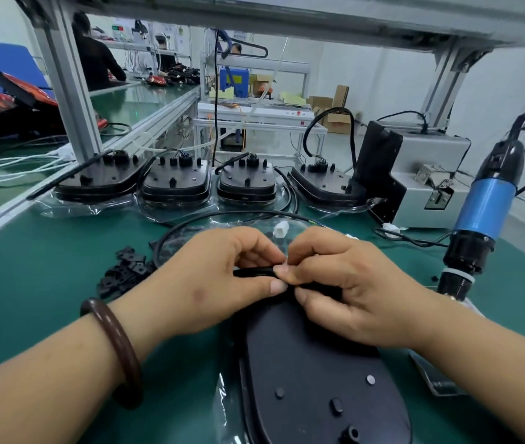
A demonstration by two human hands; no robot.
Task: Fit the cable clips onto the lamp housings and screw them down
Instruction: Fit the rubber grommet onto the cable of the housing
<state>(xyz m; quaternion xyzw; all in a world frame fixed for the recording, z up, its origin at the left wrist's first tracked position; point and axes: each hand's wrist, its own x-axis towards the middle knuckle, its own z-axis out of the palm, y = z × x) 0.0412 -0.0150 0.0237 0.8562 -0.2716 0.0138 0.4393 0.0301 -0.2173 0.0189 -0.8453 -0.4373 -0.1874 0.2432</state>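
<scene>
Green matte bench mat (46, 267) of an assembly line, with an aluminium frame overhead. Your left hand (219, 283) and right hand (347, 283) meet fingertip to fingertip, both pinching the round black cable (254, 271) just above the far end of the lamp housing (312, 379) that lies beneath your wrists. Whether a clip already sits between your fingers cannot be told. The loose cable clips (126, 270), small, angular and black, lie in a heap just left of your left hand.

Likely faults from here: the cable looks rubbery and springy, so it may pull out of the pinch. A small clip may slip from your fingertips before it seats. The housing, smooth dark plastic with rounded edges and raised studs, rests on glossy clear film (226, 398) and may slide under pressure. The electric screwdriver (485, 200), a blue and black cylinder, hangs to the right of your right hand, where your right forearm could knock it. Four more housings (174, 184) stand in a row beyond your hands, their cables trailing toward you, easy to snag
</scene>
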